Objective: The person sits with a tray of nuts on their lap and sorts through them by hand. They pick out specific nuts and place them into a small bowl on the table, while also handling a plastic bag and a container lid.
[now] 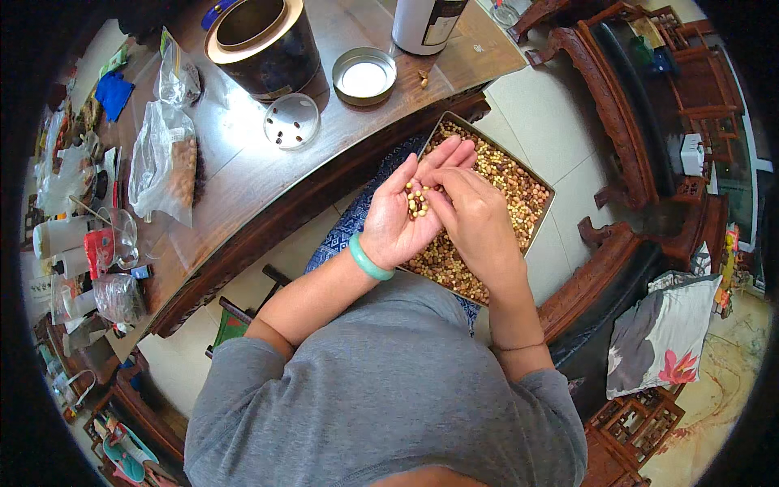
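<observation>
Palm up, my left hand (395,222) cradles a small heap of yellow and dark red beans (417,202). A green bangle (370,259) circles that wrist. My right hand (481,213) reaches over the palm from the right, thumb and fingers bent down at the beans. Whether a bean is between its fingertips is hidden. Both hands are above a square tray (543,220), which seems to rest on my lap over blue patterned cloth (347,234). Mixed beans and peanut-like kernels (517,201) spread across the tray's bottom.
On the dark wooden table (243,164) stand a clear round lid (292,122) with several dark beans, a metal lid (364,76), a dark canister (268,52) and a white cylinder (426,27). Plastic bags (164,161) lie to the left. Carved wooden chairs (614,115) stand at right.
</observation>
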`<state>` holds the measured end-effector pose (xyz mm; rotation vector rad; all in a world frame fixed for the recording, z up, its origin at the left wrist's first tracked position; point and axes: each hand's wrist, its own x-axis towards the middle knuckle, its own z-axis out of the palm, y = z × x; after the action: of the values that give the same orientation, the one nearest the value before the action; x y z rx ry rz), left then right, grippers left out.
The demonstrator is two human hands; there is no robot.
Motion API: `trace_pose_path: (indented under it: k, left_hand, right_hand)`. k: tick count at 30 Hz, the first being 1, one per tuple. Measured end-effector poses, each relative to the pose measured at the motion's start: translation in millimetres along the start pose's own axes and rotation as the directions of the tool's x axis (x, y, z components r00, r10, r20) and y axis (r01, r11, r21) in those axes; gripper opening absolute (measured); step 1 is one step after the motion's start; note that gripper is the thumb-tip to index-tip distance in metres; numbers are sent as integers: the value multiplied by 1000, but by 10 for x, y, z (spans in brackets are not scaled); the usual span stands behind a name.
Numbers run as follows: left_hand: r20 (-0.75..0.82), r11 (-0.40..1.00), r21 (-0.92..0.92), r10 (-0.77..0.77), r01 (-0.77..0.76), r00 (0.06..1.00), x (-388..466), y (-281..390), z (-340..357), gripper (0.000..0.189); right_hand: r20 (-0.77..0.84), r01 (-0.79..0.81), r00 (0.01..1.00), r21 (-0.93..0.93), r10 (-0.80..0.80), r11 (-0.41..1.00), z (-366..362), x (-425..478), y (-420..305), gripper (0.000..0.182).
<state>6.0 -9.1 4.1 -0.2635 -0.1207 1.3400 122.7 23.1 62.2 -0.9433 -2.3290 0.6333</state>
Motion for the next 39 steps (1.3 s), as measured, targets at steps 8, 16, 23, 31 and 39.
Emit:
trace_pose_path:
  k: [8,16,23,31,39]
  left_hand:
    - [28,998,-38,-55,56,998,37,-10,-53,53]
    - [-27,998,41,-45,46,999,18,-37,-19,53]
    - [-52,998,19,-67,68,996,15,-63,-32,54]
    - [-31,997,23,-70,70,997,32,-74,-90,52]
    - [-3,996,-14,-89,89,996,31,-80,-96,51]
  right_hand:
    - [207,-28,978,-62,40,998,-147,122,-39,13]
    - [267,-62,960,-89,83,994,-184,146,-58,13]
    - [280,-97,953,-64,111,993,-219,112,-63,14]
    - [275,-116,952,-81,134,990,-220,93,-46,14]
    - [245,-125,960,-52,134,991,-234,54,-56,16]
